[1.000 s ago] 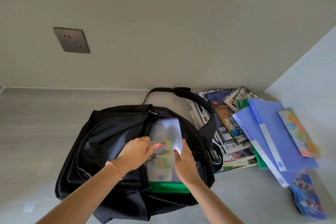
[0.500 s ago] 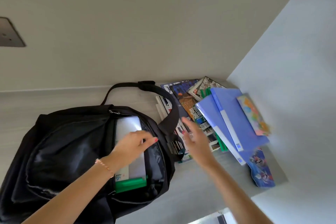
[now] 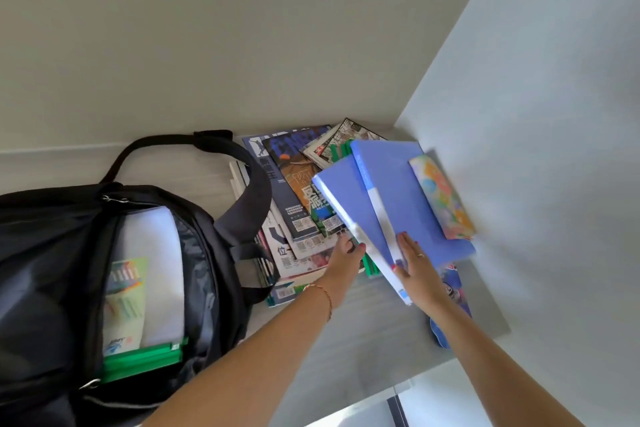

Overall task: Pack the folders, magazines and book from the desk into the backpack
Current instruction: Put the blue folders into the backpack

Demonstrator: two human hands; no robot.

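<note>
The black backpack point(image 3: 52, 253) lies open on the left of the desk, with a clear folder point(image 3: 152, 253) and a green folder point(image 3: 142, 360) inside. At the back right corner sits a pile of magazines point(image 3: 298, 191), topped by two blue folders point(image 3: 398, 191) and a colourful book point(image 3: 443, 198). My left hand point(image 3: 346, 253) curls around the near edge of the lower blue folder point(image 3: 341, 194). My right hand point(image 3: 414, 260) lies flat on top of the blue folders, fingers apart.
The backpack's strap point(image 3: 249, 191) drapes over the left part of the magazines. Green folder edges point(image 3: 337, 151) stick out under the blue ones. A blue cartoon-print folder point(image 3: 453, 277) lies beneath my right wrist. A white wall point(image 3: 554, 184) closes the desk point(image 3: 346, 340) on the right.
Both hands left the backpack, where they had pushed the clear folder in, and moved right to the pile. The view swung right with them.
</note>
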